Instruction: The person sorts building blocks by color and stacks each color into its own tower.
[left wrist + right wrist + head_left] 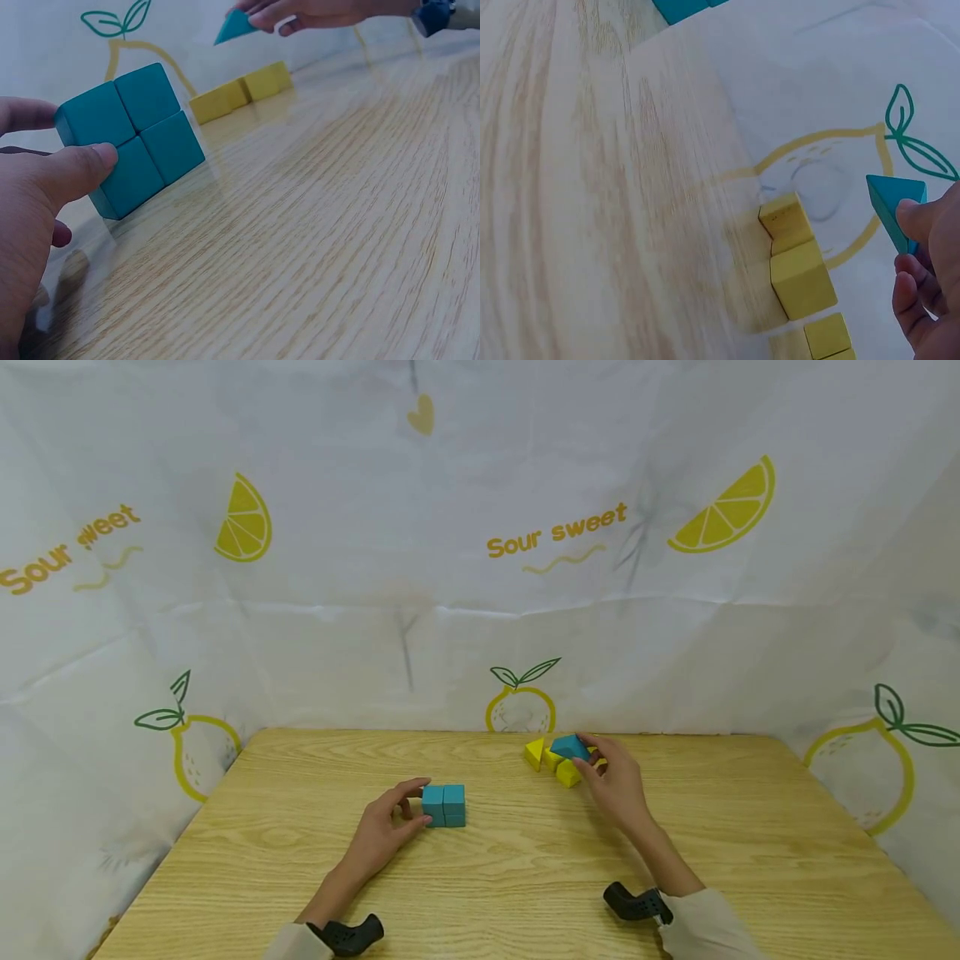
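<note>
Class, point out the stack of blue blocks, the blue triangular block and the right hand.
Stack of blue blocks (pixel 138 136), left wrist view: where four blocks meet.
Blue triangular block (pixel 891 195), right wrist view: broad upper face.
Right hand (pixel 618 782), head view: back of the hand.

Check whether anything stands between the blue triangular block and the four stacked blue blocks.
Nothing visible blocks a raised path: the right hand holds the blue triangular block higher than the yellow blocks. Low on the table, the leftmost yellow block lies toward the stacked blue blocks.
</note>
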### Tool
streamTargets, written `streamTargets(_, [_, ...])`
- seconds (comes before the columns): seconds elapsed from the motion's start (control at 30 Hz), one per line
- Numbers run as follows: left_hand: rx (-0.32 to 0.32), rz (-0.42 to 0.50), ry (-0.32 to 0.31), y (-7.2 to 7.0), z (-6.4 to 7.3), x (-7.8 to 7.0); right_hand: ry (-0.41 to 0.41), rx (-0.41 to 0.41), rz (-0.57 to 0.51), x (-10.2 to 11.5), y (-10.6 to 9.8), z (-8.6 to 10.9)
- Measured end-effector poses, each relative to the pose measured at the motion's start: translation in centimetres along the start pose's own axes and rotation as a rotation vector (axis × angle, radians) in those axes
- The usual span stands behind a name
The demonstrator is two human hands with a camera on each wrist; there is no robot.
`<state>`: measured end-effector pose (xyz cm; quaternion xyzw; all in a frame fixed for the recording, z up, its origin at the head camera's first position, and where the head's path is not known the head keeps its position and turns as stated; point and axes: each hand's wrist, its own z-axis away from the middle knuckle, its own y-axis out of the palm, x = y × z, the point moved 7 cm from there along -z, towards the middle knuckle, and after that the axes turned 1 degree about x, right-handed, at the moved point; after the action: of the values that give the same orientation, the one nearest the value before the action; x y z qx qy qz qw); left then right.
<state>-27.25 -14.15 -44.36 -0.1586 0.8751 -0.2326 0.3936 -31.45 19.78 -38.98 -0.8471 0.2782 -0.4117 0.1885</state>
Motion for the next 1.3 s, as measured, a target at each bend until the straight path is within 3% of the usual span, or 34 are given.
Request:
streamTargets(0.53, [-0.018, 0.020, -0.027, 0.0, -0.1, -0.3, -0.100, 0.097, -0.094, 3.5, 2.8, 0.2])
streamTargets(0.9, [-0.017, 0.032, 0.013, -1.2, -0.8, -4.7, -0.116, 0.143, -0.159, 5.3, 4.5, 0.7])
streamTargets(1.3, [-0.015, 0.048, 0.024, -1.0, -0.7, -4.1, -0.133, 0.203, -0.227, 7.8, 7.3, 0.6])
